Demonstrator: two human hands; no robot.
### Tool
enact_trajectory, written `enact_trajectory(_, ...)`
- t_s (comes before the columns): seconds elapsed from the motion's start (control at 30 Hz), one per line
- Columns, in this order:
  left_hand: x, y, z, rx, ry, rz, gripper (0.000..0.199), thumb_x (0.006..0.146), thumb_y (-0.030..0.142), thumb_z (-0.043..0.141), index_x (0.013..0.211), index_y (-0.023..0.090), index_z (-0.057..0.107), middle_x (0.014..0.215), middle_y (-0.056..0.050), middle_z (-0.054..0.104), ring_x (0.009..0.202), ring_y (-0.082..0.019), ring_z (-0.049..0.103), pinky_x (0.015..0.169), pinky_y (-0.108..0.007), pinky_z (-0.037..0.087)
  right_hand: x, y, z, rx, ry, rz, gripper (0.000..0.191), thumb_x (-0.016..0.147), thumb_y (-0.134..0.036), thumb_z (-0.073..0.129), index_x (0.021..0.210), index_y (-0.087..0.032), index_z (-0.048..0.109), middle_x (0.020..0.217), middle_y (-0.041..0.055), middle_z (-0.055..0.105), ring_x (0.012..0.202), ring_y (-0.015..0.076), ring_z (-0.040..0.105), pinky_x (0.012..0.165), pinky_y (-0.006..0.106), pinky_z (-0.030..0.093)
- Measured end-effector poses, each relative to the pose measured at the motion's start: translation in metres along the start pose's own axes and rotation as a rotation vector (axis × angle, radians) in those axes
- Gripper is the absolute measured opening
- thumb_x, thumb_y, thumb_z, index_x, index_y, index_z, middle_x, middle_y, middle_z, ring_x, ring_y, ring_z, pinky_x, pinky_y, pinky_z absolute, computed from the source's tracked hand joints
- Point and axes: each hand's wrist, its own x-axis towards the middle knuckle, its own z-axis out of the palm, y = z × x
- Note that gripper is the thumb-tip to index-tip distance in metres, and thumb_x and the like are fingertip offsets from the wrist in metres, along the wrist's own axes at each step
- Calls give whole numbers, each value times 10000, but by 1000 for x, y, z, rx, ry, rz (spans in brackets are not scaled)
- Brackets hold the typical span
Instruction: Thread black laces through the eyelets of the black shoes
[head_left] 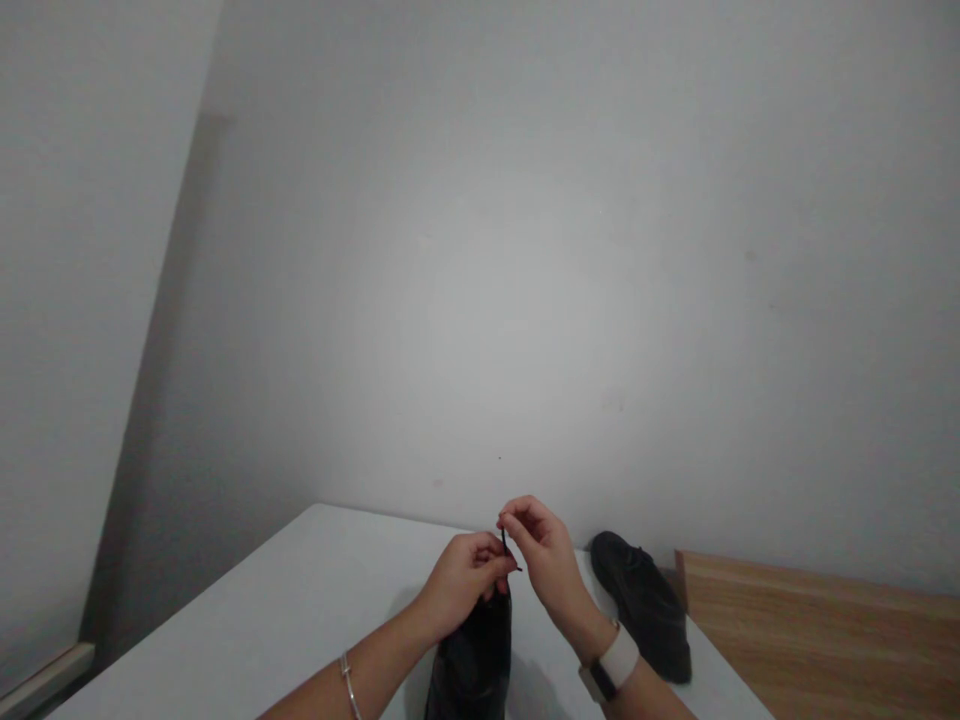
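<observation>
A black shoe (471, 665) stands on the white table (300, 590) at the bottom centre, its upper end partly hidden behind my left hand (466, 578). That hand is closed in a pinch on a black lace (505, 545) just above the shoe. My right hand (544, 550), higher and to the right, pinches the same lace between thumb and forefinger. A short lace end sticks out at the left fingertips. Another black shoe (641, 605) with laces lies on the table to the right of my right wrist.
A pale wall (517, 250) rises behind the table's back edge. To the right is a wooden surface (817, 640), beyond the second shoe. A light ledge (49, 680) shows at the lower left.
</observation>
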Motion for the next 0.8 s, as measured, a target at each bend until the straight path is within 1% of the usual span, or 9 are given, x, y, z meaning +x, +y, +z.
enact_trajectory(0.13, -4, 4, -5, 6, -21, 9, 317, 739, 424, 639, 704, 109, 635, 617, -17, 622, 545, -117, 518, 565, -252, 397, 3, 1, -1, -75, -55, 18, 183, 787, -350, 640, 767, -169, 626, 725, 11, 613, 697, 153, 541, 652, 268, 424)
enact_trajectory(0.27, -10, 11, -14, 77, -126, 13, 182, 737, 291, 649, 756, 113, 678, 700, -26, 665, 666, -151, 580, 662, -268, 428, -4, 9, -6, -41, -68, 80, 317, 824, -457, 572, 832, -159, 677, 808, 54, 671, 745, 169, 567, 681, 283, 434)
enact_trajectory(0.33, -14, 19, -18, 241, -152, 88, 110, 739, 196, 621, 784, 136, 701, 757, -27, 687, 734, -161, 598, 713, -269, 430, -10, 15, -10, -10, -112, 154, 362, 811, -496, 575, 856, -157, 694, 809, 61, 682, 749, 177, 579, 682, 288, 435)
enact_trajectory(0.43, -18, 30, -21, 612, -182, 288, 192, 748, 81, 542, 805, 169, 703, 826, -37, 687, 807, -174, 596, 774, -280, 426, -19, 20, -12, 43, -260, 245, 355, 783, -499, 617, 768, -155, 703, 721, 35, 668, 722, 177, 576, 695, 293, 427)
enact_trajectory(0.5, -20, 31, -21, 854, -200, 418, 241, 772, 52, 487, 861, 169, 677, 846, -60, 663, 824, -192, 573, 761, -298, 421, -24, 19, -12, 68, -332, 256, 349, 797, -488, 616, 724, -157, 701, 677, 16, 651, 717, 174, 563, 719, 298, 420)
enact_trajectory(0.6, -23, 25, -18, 1082, -164, 564, 258, 833, 62, 414, 941, 166, 623, 852, -83, 628, 821, -214, 531, 731, -325, 409, -29, 14, -12, 96, -338, 249, 356, 810, -493, 610, 717, -162, 703, 656, 6, 638, 730, 179, 554, 739, 306, 415)
enact_trajectory(0.67, -24, 17, -16, 1118, -110, 612, 245, 877, 93, 395, 974, 171, 607, 873, -89, 626, 833, -218, 523, 753, -340, 406, -31, 13, -13, 139, -309, 260, 354, 789, -498, 636, 725, -157, 703, 661, 11, 640, 729, 179, 553, 741, 308, 413)
enact_trajectory(0.73, -24, 11, -15, 1096, -36, 600, 198, 908, 155, 422, 980, 177, 605, 897, -87, 633, 848, -219, 527, 781, -353, 408, -33, 15, -13, 197, -259, 292, 334, 741, -486, 692, 730, -152, 698, 682, 16, 647, 717, 171, 550, 730, 298, 409)
enact_trajectory(0.8, -24, 7, -17, 1052, 29, 539, 140, 910, 221, 481, 919, 184, 615, 886, -75, 639, 841, -214, 536, 780, -348, 411, -35, 20, -13, 229, -195, 327, 320, 691, -463, 740, 725, -149, 690, 696, 19, 653, 697, 161, 546, 705, 284, 406)
